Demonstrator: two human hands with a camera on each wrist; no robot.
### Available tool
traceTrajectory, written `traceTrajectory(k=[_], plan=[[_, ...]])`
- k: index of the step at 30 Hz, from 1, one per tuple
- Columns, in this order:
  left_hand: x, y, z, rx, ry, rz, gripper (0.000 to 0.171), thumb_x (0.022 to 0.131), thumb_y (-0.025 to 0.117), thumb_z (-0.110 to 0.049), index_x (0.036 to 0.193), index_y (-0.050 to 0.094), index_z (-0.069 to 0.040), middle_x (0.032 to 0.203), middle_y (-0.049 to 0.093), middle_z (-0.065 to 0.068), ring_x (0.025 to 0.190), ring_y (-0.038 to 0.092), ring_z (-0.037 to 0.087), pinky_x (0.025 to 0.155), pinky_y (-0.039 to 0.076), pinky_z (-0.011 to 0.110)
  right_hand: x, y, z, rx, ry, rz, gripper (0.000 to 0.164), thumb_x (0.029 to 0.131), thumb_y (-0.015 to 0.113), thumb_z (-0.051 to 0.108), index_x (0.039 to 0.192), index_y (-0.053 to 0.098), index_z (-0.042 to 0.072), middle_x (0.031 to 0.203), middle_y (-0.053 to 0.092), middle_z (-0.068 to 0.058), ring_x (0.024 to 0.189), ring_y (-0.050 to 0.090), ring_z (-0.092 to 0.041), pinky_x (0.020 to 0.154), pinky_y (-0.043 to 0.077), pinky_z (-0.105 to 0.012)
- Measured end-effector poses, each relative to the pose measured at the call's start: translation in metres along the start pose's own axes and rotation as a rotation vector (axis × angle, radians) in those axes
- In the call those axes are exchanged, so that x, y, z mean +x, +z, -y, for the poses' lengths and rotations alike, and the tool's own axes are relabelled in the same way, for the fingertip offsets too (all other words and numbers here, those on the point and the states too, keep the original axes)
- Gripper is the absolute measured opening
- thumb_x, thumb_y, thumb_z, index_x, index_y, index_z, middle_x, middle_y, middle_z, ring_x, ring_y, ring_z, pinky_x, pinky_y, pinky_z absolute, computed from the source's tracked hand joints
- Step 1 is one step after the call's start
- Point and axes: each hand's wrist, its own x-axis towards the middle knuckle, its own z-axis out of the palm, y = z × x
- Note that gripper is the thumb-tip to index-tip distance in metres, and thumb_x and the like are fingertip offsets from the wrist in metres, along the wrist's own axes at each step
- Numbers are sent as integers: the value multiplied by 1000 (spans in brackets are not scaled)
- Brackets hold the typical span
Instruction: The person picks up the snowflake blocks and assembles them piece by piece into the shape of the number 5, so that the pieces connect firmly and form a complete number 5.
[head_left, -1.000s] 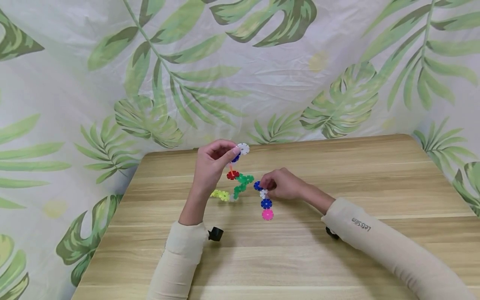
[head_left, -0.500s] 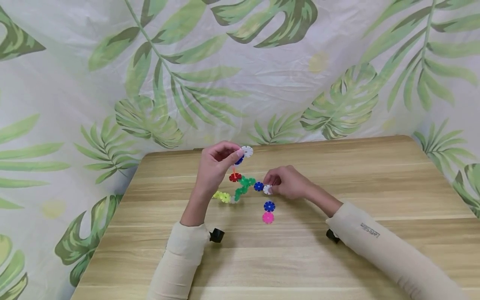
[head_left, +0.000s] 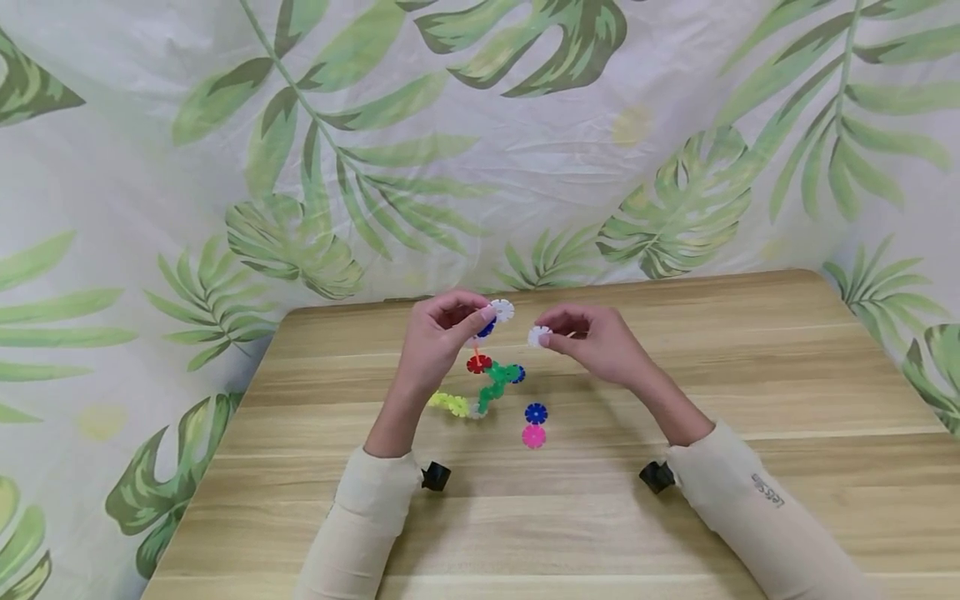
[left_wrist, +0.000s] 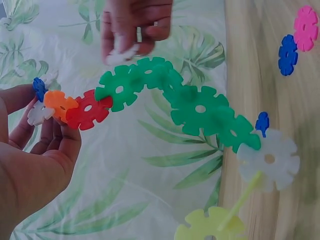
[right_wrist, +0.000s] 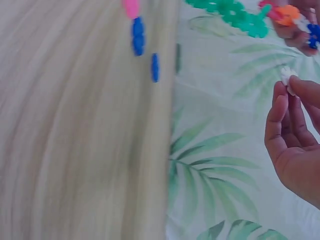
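My left hand (head_left: 438, 342) pinches the upper end of a chain of notched plastic snowflake discs, near a white disc (head_left: 502, 311) and a blue disc (left_wrist: 39, 89). In the left wrist view the chain runs on through an orange disc (left_wrist: 61, 104), a red disc (left_wrist: 88, 109), several green discs (left_wrist: 200, 109), a white disc (left_wrist: 269, 160) and a yellow disc (left_wrist: 210, 226). To the right, my right hand (head_left: 607, 346) pinches a single white snowflake disc (head_left: 538, 336) between thumb and fingers. A small gap separates it from the chain's upper end.
On the wooden table (head_left: 600, 525) lie a blue disc (head_left: 536, 413) and a pink disc (head_left: 534, 437), side by side. Another blue disc (head_left: 519, 374) shows partly behind the green discs. A leaf-print cloth (head_left: 547, 183) hangs behind the table's far edge.
My right hand has picked the white disc up off the table, away from the blue discs, and raised it toward the left hand. The left hand has shifted slightly right with the chain.
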Motion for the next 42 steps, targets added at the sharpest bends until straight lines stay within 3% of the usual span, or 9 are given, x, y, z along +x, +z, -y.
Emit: traceTrajectory(k=[7,12,24,29,33,42], plan=[[-3,8,1,-12,-19,15,15,100,73,-5,109,75,8,97,75,-7,85,71,14,78,61,22,-7,-5,10,141,-48,-115,20,99,79,11,118,78,5,110,79,-16,90,74,-20,77,62,-25],[-4,12,3,-25,-28,38,14,100,72,-3,109,74,8,97,74,-4,84,72,14,77,61,22,-10,-2,12,203,-102,-148,21,99,78,7,119,77,1,110,78,-17,91,74,-14,79,63,-24],[-6,16,3,-6,-42,54,16,102,72,-6,113,75,6,101,73,-2,87,74,14,80,62,23,-12,1,16,244,-181,-174,15,97,77,1,112,78,-1,97,79,10,85,73,-11,74,61,-22],[-5,17,3,-9,-39,55,16,102,71,-5,114,74,6,101,73,-1,87,74,19,80,63,24,-11,1,17,232,-240,-191,14,95,77,-4,108,78,-3,96,78,15,84,73,-9,74,61,-21],[-5,18,4,6,-33,56,16,103,71,-6,114,75,5,102,73,0,87,74,24,81,63,25,-10,2,15,209,-307,-207,14,93,77,-8,106,79,-3,97,78,8,86,73,-7,76,61,-21],[-4,20,6,23,-37,76,16,103,71,-7,114,75,3,102,73,2,84,72,16,79,63,26,-8,2,9,182,-445,-239,17,90,77,-15,102,80,-4,98,77,-18,89,73,-5,81,63,-21]])
